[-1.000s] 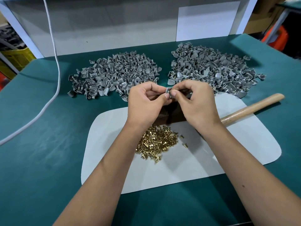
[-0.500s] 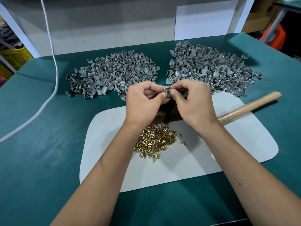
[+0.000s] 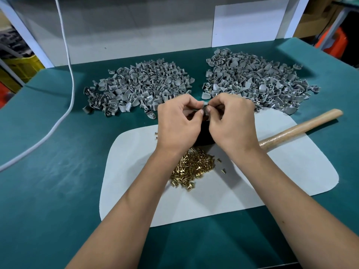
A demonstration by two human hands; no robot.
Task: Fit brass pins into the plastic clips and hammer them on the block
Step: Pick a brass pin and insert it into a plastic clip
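Hardly anything moved since 0.5 s ago: both hands stay together above the dark block (image 3: 203,135). Left hand (image 3: 177,123) & right hand (image 3: 232,122) pinch one grey clip (image 3: 204,107) between curled fingertips. Brass pins (image 3: 191,167) heaped just nearer than block; hammer handle (image 3: 303,125) to its right.

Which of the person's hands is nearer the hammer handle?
Right. The right hand is just left of the hammer handle, its wrist over the handle's near end; the left hand is farther left.

White cable (image 3: 66,55) over green table (image 3: 48,181), yellow crate (image 3: 21,66) beyond
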